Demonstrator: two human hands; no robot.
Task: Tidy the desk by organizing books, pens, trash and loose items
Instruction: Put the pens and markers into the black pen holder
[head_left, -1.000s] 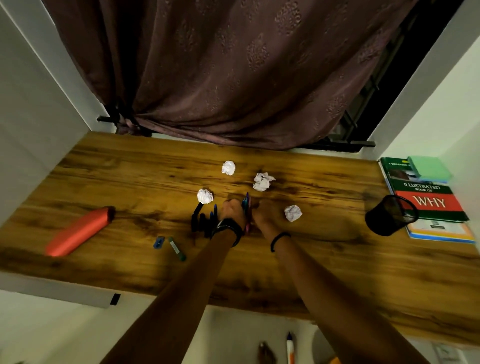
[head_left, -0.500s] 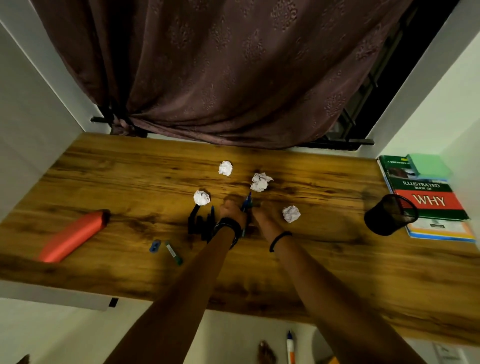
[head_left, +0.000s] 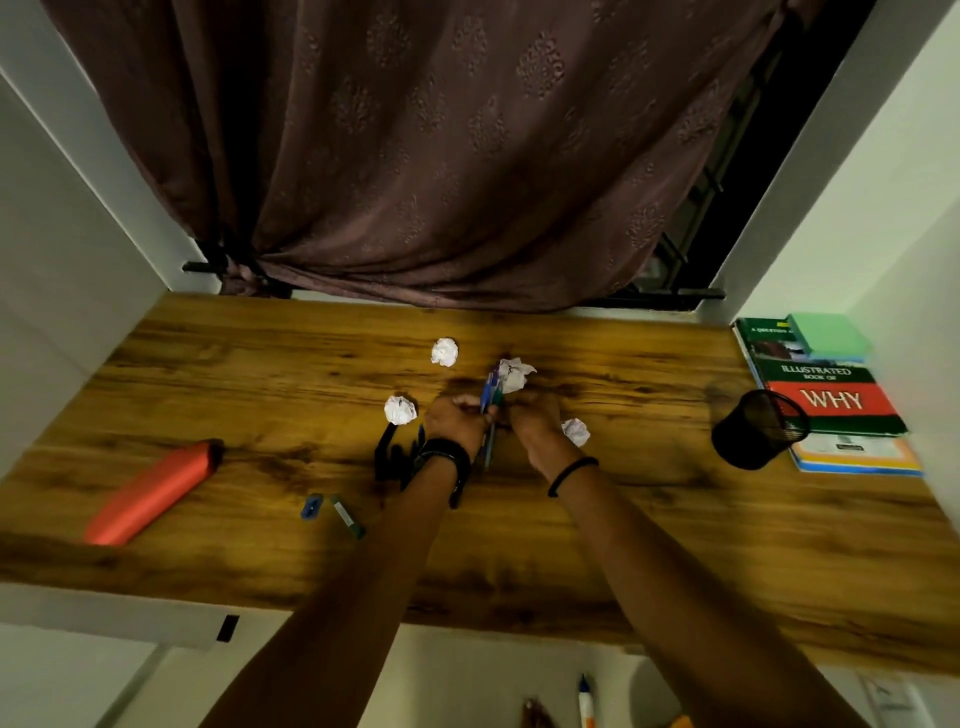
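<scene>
My left hand (head_left: 457, 418) grips a bundle of blue and green pens (head_left: 490, 396) upright at the middle of the wooden desk (head_left: 260, 374). Just to its right, my right hand (head_left: 535, 421) has its fingers curled at the same bundle. More dark pens (head_left: 392, 454) lie on the desk left of my left wrist. Crumpled paper balls lie around the hands: one at the back (head_left: 444, 352), one at the left (head_left: 400, 409), one behind the pens (head_left: 515, 373), one by my right hand (head_left: 575, 431). A black mesh pen holder (head_left: 758, 436) stands at the right.
A stack of books (head_left: 831, 400) with a green pad (head_left: 827, 335) on top lies at the far right. A red case (head_left: 156, 491) lies at the left. A blue sharpener (head_left: 311, 505) and a small green item (head_left: 347, 515) sit near the front. A curtain (head_left: 415, 156) hangs behind.
The pen bundle has risen a little in my left hand, with its tips now in front of the back paper ball. Both hands stay close together at the desk's middle.
</scene>
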